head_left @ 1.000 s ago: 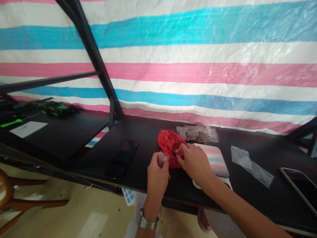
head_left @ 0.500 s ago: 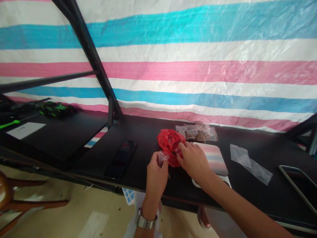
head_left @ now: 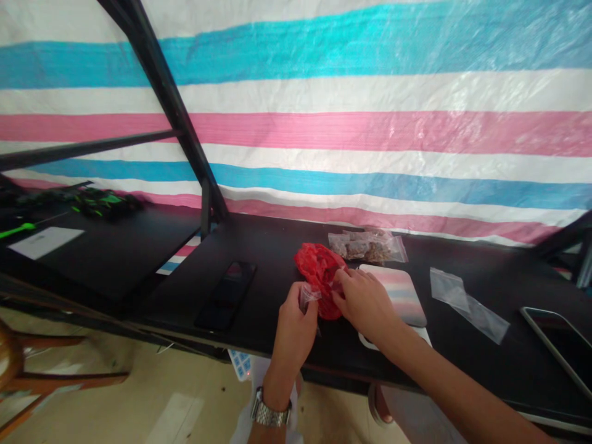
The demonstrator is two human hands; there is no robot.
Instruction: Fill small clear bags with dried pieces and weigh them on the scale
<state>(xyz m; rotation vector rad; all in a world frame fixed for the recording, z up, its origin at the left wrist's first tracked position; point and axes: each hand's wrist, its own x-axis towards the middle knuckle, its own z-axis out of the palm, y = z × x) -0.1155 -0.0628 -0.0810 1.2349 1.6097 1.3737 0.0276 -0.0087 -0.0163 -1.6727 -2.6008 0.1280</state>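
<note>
Your left hand (head_left: 293, 324) pinched a small clear bag (head_left: 307, 295) by its mouth between thumb and fingers, just at 9 o'clock of the red bag (head_left: 320, 271) on the black table (head_left: 268, 246). Your right hand (head_left: 365, 302) had its fingertips pressed together in the red bag's opening; whether they held anything, you could not tell. At 1 o'clock of the red bag lay filled packets (head_left: 367, 245), so some packing looked done; at 3 o'clock, past the striped pad (head_left: 398, 290), empty clear bags (head_left: 467, 302) waited, and the one you held looked unfilled
</note>
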